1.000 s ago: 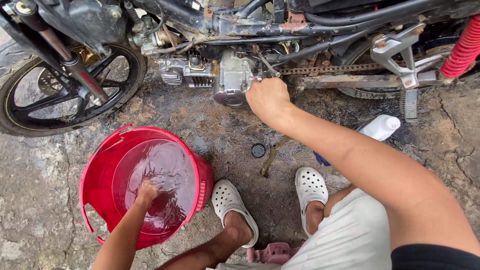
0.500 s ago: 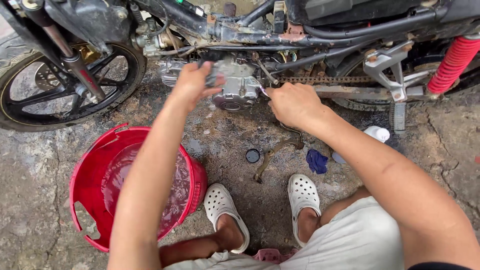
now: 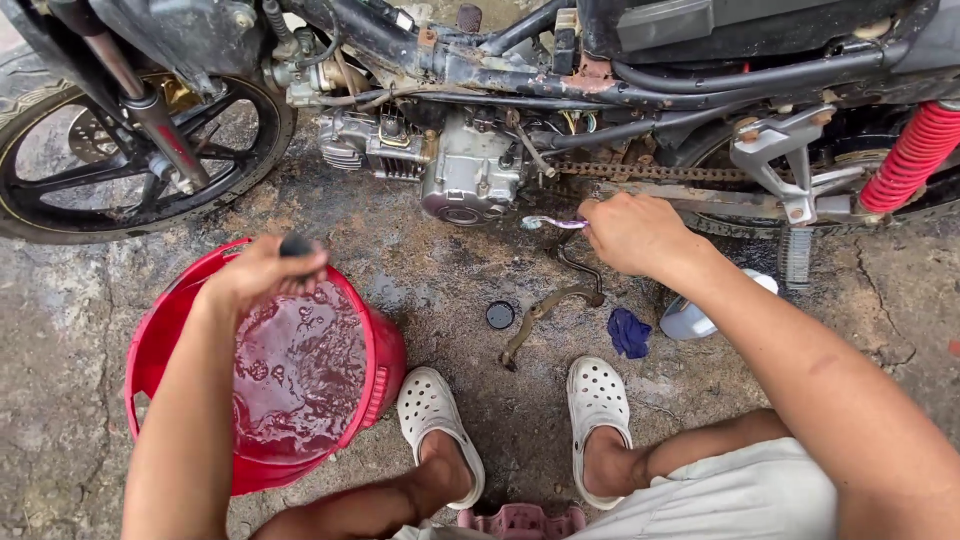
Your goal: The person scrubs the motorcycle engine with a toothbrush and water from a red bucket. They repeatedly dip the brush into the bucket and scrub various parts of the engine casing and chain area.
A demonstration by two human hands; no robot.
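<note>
Motorbike stands across the top of the ground, engine low at centre. Red bucket of liquid at lower left. Left hand over the bucket, closed on a small dark part. Right hand beside the engine, clamped on a thin tool. Black cap and blue rag on the ground between the bike and the feet.

ground: wet concrete | bucket | cap | rag | bottle
</note>
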